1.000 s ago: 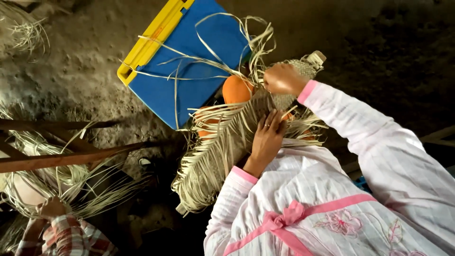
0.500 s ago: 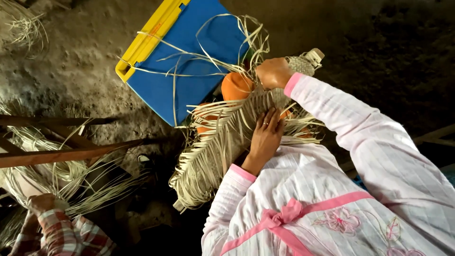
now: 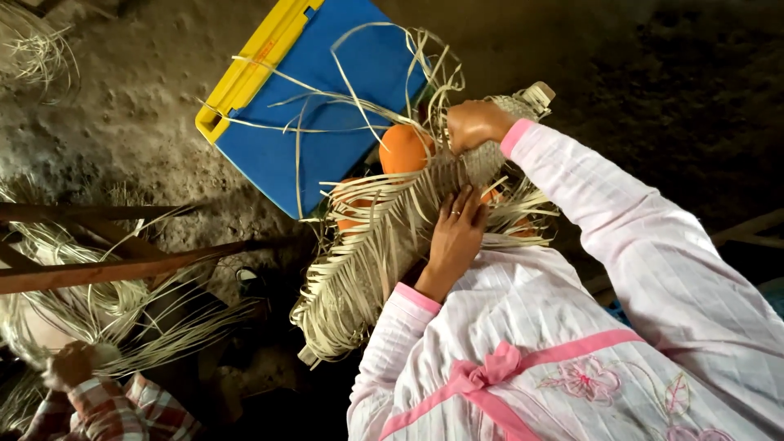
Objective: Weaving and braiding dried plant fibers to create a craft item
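Observation:
A long woven strip of pale palm leaf (image 3: 367, 269) runs diagonally across my lap, with loose strands sticking out along both sides. My right hand (image 3: 474, 122) is closed around its upper end, near the finished tip (image 3: 535, 96). My left hand (image 3: 456, 237), a ring on one finger, holds the middle of the strip with its fingers laid along the weave. Something orange and rounded (image 3: 404, 147) shows beneath the strip. My sleeves are pink and white.
A blue box with a yellow edge (image 3: 327, 106) lies on the earthen ground just beyond the strip, loose strands draped over it. At lower left another person's hand (image 3: 69, 363), in a plaid sleeve, works a bundle of strands (image 3: 122, 310) beside dark wooden bars (image 3: 122, 265).
My right hand has shifted slightly left at the strip's upper end. My left hand stays on the middle of the weave. The other person's hand has moved a little.

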